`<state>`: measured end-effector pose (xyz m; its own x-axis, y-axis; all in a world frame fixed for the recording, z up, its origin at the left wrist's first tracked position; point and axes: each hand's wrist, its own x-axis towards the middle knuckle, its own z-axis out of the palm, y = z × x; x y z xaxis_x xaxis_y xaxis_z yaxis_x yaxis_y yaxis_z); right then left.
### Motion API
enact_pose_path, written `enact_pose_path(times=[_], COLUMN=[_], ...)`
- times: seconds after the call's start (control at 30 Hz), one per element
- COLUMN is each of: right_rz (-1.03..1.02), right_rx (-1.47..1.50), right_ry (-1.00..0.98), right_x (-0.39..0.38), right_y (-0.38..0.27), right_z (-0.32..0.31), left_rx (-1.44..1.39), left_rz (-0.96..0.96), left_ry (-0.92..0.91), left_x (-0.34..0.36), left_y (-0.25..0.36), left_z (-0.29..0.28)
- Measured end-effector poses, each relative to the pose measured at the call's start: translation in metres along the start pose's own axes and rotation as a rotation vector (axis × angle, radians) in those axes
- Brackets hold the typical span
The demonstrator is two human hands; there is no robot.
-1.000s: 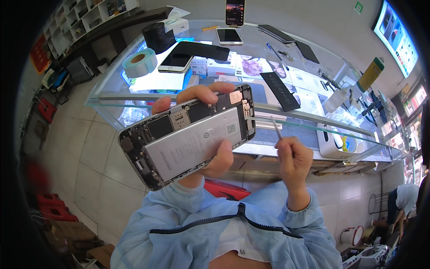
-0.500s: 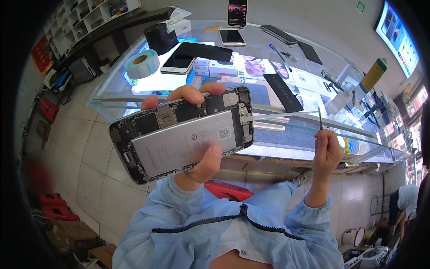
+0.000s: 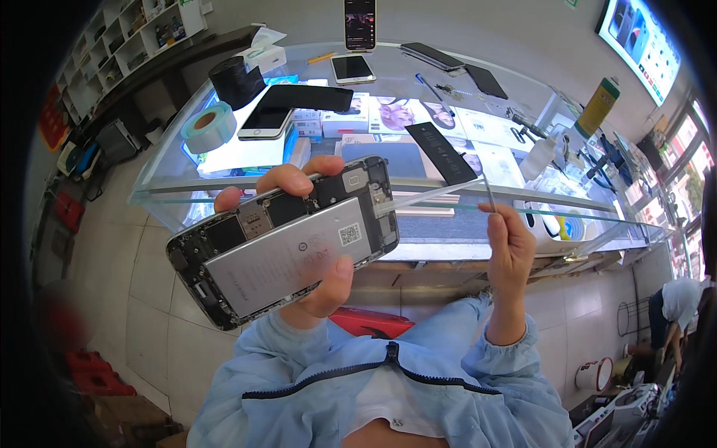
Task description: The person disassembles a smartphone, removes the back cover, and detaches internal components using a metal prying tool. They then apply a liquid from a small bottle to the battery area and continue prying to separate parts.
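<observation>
My left hand (image 3: 323,287) grips an opened smartphone (image 3: 224,233), thumb on the silver battery (image 3: 287,257) and fingers over the far edge. The phone's back is off, baring its inner parts, and it is tilted above the floor in front of the glass counter. From its right end a whitish, translucent strip (image 3: 433,194) stretches taut up to the right. Pinched in my right hand (image 3: 511,243) is a thin metal tool, seemingly tweezers (image 3: 490,196), its tip at the strip's far end. Behind the strip, a flat black battery-like piece (image 3: 441,153) lies on the counter.
On the glass counter (image 3: 160,187) lie a white-fronted phone (image 3: 265,133), a pale tape roll (image 3: 208,128) and a black roll (image 3: 235,82). A phone (image 3: 360,26) stands upright at the back. Bottles, including a yellow-green can (image 3: 597,107), stand right. A person (image 3: 681,306) bends at far right.
The whole view has shifted, so the counter appears farther left. My right hand and the tool have come somewhat closer to the phone, and the strip between them looks shorter and steeper.
</observation>
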<state>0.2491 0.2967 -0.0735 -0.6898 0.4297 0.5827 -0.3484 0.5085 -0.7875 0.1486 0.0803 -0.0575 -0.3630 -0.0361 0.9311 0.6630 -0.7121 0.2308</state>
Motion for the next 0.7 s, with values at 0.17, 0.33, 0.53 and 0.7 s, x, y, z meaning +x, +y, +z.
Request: enact_pose_path(times=[0.17, 0.33, 0.53, 0.7], right_rz=[0.142, 0.323, 0.434, 0.509], right_rx=[0.319, 0.643, 0.794, 0.980], right_ry=[-0.203, -0.348, -0.370, -0.448], right_x=[-0.014, -0.026, -0.034, -0.037], right_y=[-0.007, -0.019, -0.028, -0.047], right_z=[0.016, 0.027, 0.033, 0.039], left_rx=[-0.009, 0.037, 0.078, 0.056], left_rz=[0.018, 0.049, 0.034, 0.028], left_ry=[0.005, -0.014, -0.014, -0.090], left_x=[-0.003, -0.004, -0.005, -0.006], left_y=[-0.007, -0.010, -0.006, -0.009], left_z=[0.010, 0.015, 0.016, 0.016])
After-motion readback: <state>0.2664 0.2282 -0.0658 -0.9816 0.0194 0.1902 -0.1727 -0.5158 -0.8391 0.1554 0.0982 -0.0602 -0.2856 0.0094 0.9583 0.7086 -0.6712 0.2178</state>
